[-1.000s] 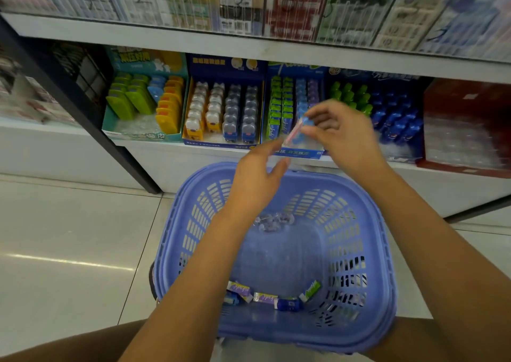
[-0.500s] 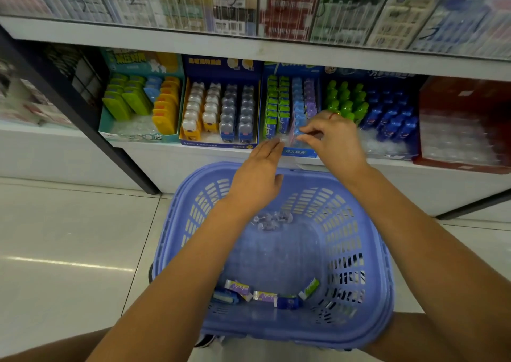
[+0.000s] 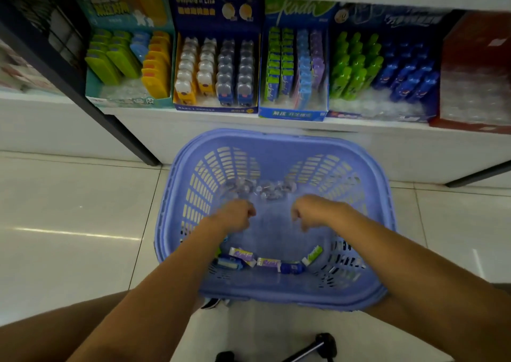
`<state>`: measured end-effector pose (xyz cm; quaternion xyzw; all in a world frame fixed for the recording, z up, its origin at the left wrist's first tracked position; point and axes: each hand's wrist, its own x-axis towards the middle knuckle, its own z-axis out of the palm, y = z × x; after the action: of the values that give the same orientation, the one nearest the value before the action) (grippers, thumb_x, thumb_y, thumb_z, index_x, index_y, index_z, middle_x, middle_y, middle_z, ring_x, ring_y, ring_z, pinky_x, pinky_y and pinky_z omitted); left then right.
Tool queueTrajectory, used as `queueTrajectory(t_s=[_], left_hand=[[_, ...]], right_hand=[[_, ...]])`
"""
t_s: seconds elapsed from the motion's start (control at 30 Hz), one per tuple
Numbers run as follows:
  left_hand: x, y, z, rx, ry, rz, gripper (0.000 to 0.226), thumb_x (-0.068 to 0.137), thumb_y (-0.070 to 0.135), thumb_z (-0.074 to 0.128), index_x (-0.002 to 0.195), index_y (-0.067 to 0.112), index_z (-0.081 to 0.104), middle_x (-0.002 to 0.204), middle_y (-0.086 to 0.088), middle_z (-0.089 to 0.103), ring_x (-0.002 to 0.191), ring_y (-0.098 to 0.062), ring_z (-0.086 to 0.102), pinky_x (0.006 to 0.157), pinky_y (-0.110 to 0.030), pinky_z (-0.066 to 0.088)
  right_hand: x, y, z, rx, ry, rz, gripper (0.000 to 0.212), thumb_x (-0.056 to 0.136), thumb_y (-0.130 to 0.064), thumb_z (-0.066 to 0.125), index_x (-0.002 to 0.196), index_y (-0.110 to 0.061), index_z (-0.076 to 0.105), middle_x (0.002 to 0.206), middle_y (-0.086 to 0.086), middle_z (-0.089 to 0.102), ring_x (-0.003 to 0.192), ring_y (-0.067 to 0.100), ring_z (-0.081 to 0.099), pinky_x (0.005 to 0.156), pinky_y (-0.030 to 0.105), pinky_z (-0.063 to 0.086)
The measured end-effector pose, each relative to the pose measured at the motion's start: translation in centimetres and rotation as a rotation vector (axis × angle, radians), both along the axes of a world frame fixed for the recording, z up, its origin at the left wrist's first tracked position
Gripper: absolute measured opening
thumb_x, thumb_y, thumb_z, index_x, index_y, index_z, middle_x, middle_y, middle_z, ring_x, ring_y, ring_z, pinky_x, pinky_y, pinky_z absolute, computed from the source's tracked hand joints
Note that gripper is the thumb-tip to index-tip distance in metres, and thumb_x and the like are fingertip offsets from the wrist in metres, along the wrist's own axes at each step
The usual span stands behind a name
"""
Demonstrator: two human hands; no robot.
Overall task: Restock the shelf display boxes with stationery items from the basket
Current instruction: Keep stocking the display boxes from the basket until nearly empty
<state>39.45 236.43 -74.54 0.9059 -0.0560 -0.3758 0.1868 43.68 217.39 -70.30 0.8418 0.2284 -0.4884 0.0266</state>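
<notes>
- Both grips have dropped from the shelf front down into the basket (image 3: pixel 276 140), and the small pack they held up a second ago is no longer in them.
- I see the left grip (image 3: pixel 235 216) clenched, knuckles up, with nothing showing in it.
- The right grip (image 3: pixel 312 212) is curled too, fingers pointing down, and looks empty as far as the blur lets me tell.
- The packs (image 3: pixel 266 262) lie in a row along the basket's near wall, nearer me than either grip; the left forearm covers the row's left end.
- Clear plastic bits (image 3: pixel 262 190) are heaped at the far wall, just beyond the knuckles.
- The basket sits over the floor (image 3: pixel 69 223), between me and the shelf (image 3: pixel 166 129).
- On the shelf, side by side from the left, are a teal box (image 3: pixel 130 102), a bear box (image 3: pixel 215 107), a pack box (image 3: pixel 293 114), a bottle box (image 3: pixel 381 19) and a red box (image 3: pixel 475 43).
- A black post (image 3: pixel 83 85) slants down at the left, and a black stand (image 3: pixel 318 346) pokes in at the bottom edge.
</notes>
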Motion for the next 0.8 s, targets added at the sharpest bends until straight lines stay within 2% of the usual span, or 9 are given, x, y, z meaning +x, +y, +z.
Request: queueTrajectory(t_s=[0.07, 0.17, 0.23, 0.3, 0.4, 0.53, 0.6, 0.7, 0.8], left_hand=[[-1.7, 0.5, -2.2, 0.077, 0.162, -0.11, 0.043, 0.091, 0.002, 0.052, 0.134, 0.01, 0.052, 0.142, -0.01, 0.047, 0.13, -0.024, 0.044, 0.102, -0.024, 0.031], [-2.7, 0.4, -4.1, 0.107, 0.267, -0.166, 0.045, 0.091, -0.001, 0.048, 0.135, 0.009, 0.051, 0.144, -0.012, 0.045, 0.131, -0.029, 0.044, 0.107, -0.034, 0.034], [-2.7, 0.2, -4.9, 0.103, 0.253, -0.214, 0.043, 0.091, 0.0, 0.049, 0.133, 0.007, 0.051, 0.142, -0.014, 0.045, 0.13, -0.03, 0.044, 0.107, -0.035, 0.034], [-2.7, 0.0, -5.6, 0.129, 0.233, -0.284, 0.039, 0.088, 0.004, 0.057, 0.127, 0.004, 0.056, 0.135, -0.018, 0.051, 0.124, -0.032, 0.049, 0.103, -0.037, 0.038], [-3.1, -0.4, -6.5, 0.199, 0.211, -0.354, 0.042, 0.081, 0.012, 0.07, 0.12, 0.001, 0.058, 0.126, -0.02, 0.058, 0.117, -0.033, 0.056, 0.096, -0.039, 0.045], [-3.0, -0.5, -7.5, 0.226, 0.197, -0.369, 0.048, 0.082, 0.015, 0.071, 0.126, 0.002, 0.055, 0.132, -0.018, 0.055, 0.121, -0.031, 0.054, 0.1, -0.037, 0.042], [-2.9, -0.5, -7.8, 0.225, 0.204, -0.361, 0.042, 0.085, 0.012, 0.067, 0.124, 0.001, 0.056, 0.132, -0.019, 0.055, 0.121, -0.032, 0.053, 0.101, -0.038, 0.042], [-2.8, -0.6, -7.4, 0.217, 0.216, -0.281, 0.036, 0.086, 0.016, 0.065, 0.117, -0.002, 0.06, 0.125, -0.021, 0.058, 0.116, -0.034, 0.056, 0.097, -0.039, 0.044], [-1.8, -0.7, -6.2, 0.094, 0.185, -0.047, 0.025, 0.09, 0.019, 0.061, 0.102, -0.003, 0.064, 0.108, -0.023, 0.063, 0.104, -0.033, 0.059, 0.089, -0.038, 0.044]], right_hand=[[-1.5, -0.9, -3.7, -0.139, 0.096, 0.07, 0.033, 0.089, -0.003, 0.059, 0.122, 0.0, 0.055, 0.125, 0.017, 0.052, 0.104, 0.031, 0.053, 0.082, 0.034, 0.04], [-3.2, -2.2, -7.5, -0.179, 0.08, 0.028, 0.022, 0.092, -0.002, 0.05, 0.114, -0.001, 0.056, 0.099, 0.013, 0.049, 0.089, 0.023, 0.042, 0.081, 0.033, 0.038], [-3.9, -2.9, -9.2, -0.16, 0.057, -0.056, 0.014, 0.096, -0.004, 0.04, 0.091, -0.003, 0.053, 0.073, 0.008, 0.037, 0.087, 0.022, 0.039, 0.08, 0.03, 0.033], [-4.1, -3.3, -10.5, -0.182, 0.114, -0.042, 0.023, 0.098, -0.001, 0.035, 0.079, -0.004, 0.048, 0.067, 0.004, 0.026, 0.077, 0.023, 0.039, 0.079, 0.029, 0.029], [-4.0, -3.5, -11.3, -0.212, 0.162, -0.025, 0.024, 0.094, 0.0, 0.044, 0.072, -0.009, 0.048, 0.076, 0.011, 0.041, 0.063, 0.019, 0.036, 0.078, 0.029, 0.031], [-2.2, -3.6, -10.8, -0.214, 0.226, 0.003, 0.037, 0.086, -0.008, 0.063, 0.059, -0.017, 0.04, 0.066, 0.004, 0.037, 0.064, 0.023, 0.041, 0.069, 0.034, 0.037], [-0.7, -3.3, -9.7, -0.105, 0.25, -0.151, 0.029, 0.087, -0.015, 0.065, 0.062, -0.013, 0.05, 0.067, 0.004, 0.042, 0.062, 0.022, 0.044, 0.067, 0.033, 0.04], [1.4, -3.2, -7.4, 0.199, 0.344, -0.612, 0.009, 0.095, -0.013, 0.055, 0.1, -0.008, 0.06, 0.075, 0.008, 0.057, 0.063, 0.018, 0.056, 0.061, 0.028, 0.048], [2.2, -4.0, -4.1, 0.551, 0.392, -1.033, 0.019, 0.094, -0.011, 0.055, 0.112, -0.016, 0.059, 0.07, 0.006, 0.056, 0.061, 0.014, 0.056, 0.06, 0.025, 0.049]])
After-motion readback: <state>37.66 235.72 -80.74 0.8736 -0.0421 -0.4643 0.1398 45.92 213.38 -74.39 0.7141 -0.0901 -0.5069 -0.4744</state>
